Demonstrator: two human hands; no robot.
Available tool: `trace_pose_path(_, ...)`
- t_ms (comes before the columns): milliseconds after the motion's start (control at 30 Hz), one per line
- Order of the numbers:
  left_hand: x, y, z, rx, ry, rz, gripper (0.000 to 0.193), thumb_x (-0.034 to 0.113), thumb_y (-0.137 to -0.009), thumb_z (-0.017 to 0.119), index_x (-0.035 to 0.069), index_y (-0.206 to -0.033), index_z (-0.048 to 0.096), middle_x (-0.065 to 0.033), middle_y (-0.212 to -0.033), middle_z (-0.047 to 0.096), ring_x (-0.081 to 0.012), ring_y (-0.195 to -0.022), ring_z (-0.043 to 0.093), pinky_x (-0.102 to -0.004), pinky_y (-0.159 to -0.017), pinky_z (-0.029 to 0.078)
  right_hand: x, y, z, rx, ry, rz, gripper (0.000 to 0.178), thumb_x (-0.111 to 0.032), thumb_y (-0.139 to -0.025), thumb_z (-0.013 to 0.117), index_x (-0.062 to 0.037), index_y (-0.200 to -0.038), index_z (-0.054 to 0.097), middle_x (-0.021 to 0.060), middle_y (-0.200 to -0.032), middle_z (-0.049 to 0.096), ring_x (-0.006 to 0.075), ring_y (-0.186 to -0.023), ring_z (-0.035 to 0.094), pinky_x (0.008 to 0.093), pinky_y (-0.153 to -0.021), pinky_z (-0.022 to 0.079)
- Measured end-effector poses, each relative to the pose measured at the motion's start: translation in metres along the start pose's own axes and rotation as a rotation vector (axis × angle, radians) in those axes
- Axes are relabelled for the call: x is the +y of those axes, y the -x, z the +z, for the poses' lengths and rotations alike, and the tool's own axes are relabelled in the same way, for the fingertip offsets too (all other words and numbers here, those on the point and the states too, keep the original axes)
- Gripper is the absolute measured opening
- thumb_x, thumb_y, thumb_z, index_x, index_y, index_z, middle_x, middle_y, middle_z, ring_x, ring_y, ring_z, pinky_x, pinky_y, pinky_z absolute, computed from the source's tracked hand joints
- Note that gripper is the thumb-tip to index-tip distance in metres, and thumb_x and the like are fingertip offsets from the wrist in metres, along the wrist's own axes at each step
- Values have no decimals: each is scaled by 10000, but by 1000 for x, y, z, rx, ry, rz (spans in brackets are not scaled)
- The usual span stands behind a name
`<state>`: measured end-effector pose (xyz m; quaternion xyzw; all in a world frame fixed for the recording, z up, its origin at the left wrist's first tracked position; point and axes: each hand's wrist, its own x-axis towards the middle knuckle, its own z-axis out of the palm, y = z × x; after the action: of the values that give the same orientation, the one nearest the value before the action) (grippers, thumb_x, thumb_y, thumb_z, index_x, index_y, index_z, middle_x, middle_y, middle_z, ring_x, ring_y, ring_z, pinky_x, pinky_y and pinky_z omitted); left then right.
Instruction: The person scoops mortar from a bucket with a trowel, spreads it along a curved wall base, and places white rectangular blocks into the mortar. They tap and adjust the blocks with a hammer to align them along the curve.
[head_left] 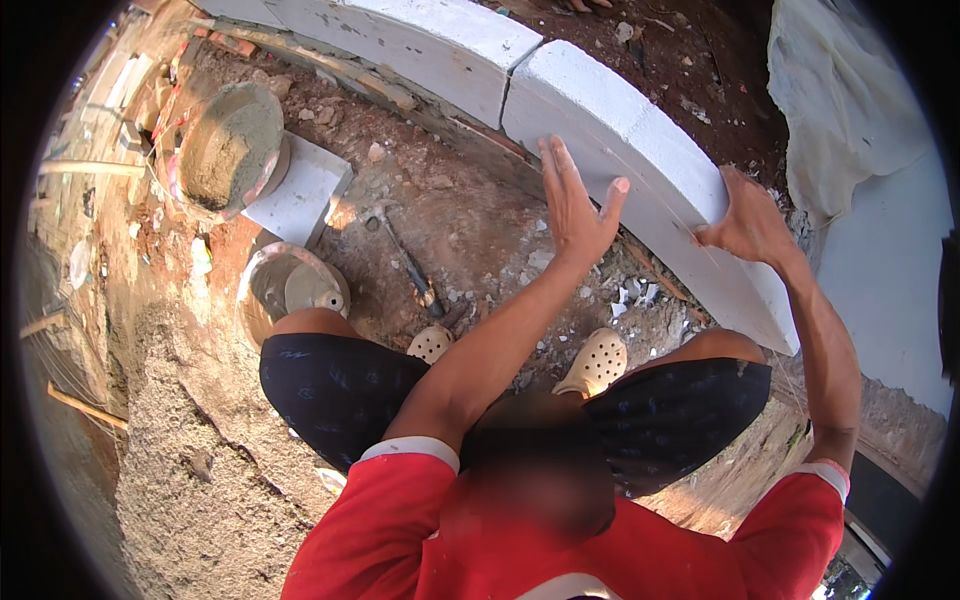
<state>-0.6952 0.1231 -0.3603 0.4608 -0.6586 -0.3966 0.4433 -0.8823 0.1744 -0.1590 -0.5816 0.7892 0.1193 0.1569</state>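
Note:
A white building block [640,190] sits at the right end of a low wall, with a narrow joint between it and the neighbouring white block [430,60]. My left hand [580,205] lies with its fingers stretched out at the block's near face, thumb apart. Over the block's top edge hooks my right hand [748,218], its thumb on the near face; the other fingers are partly hidden on the far side. A thin line runs along the near face. On the ground left of my left hand rests a hammer [408,262] with a dark handle.
At the left stands a large bucket [272,165] with mortar, beside a white block piece [305,185]. A smaller bucket [250,290] is by my left knee. White chips [630,293] lie below the wall. Sand [190,480] is heaped lower left; a pale sheet [840,110] hangs upper right.

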Motion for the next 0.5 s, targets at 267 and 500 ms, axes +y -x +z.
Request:
trace_pose_path(267,2,-39,-40,211,-186,75,806,140,-924,567,-100,-1591,183,-357,-1616,186,-507,-1530,221,-587,-1269,198,14,-9,19,78,-4,-92,858,-350,-618,908,99,-1279,597,310,-1102,710,455,-1073,701,487,-959,552)
trace_pose_path(500,24,-135,-109,-69,-639,682,845,89,-791,618,90,-1601,377,-239,-1633,352,-465,-1542,266,-638,-1264,189,11,-1,5,-84,-22,-15,748,-396,-695,893,91,-1211,658,302,-1049,739,462,-1044,719,505,-880,585)
